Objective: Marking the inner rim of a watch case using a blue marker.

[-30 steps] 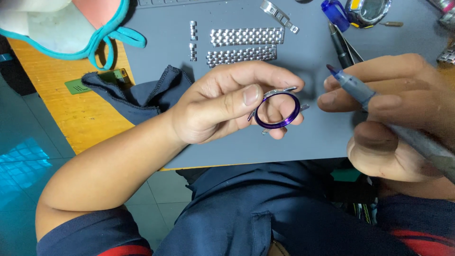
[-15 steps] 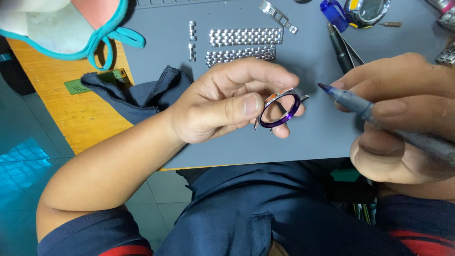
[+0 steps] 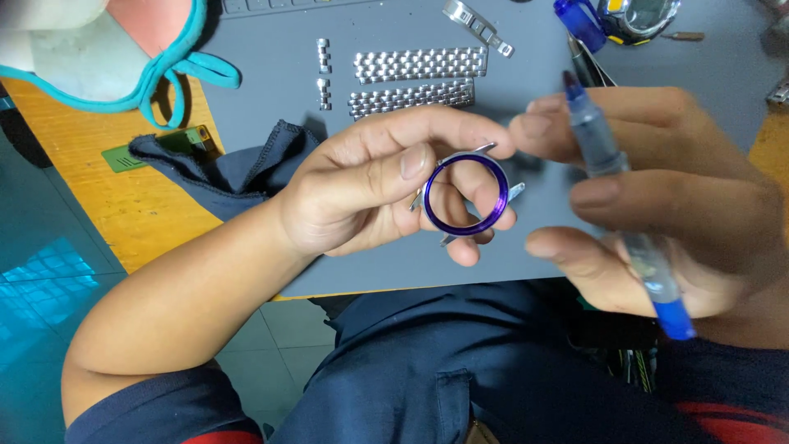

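L hand [image 3: 370,193] pinched the watch case [image 3: 466,196], purple ring facing up, betw. thumb and fingers, held above the grey mat [image 3: 271,99]. R hand [image 3: 657,197] gripped a blue-tipped pen tool [image 3: 612,177] just beside the case, tip pointing away from me. Metal bracelet segments [image 3: 415,78] lay on mat beyond; dark cloth [image 3: 222,168] near L wrist.

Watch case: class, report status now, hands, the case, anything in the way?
Left hand pinches the purple-rimmed watch case. Right hand holds blue pen tool, tip up, off case. Nothing between.
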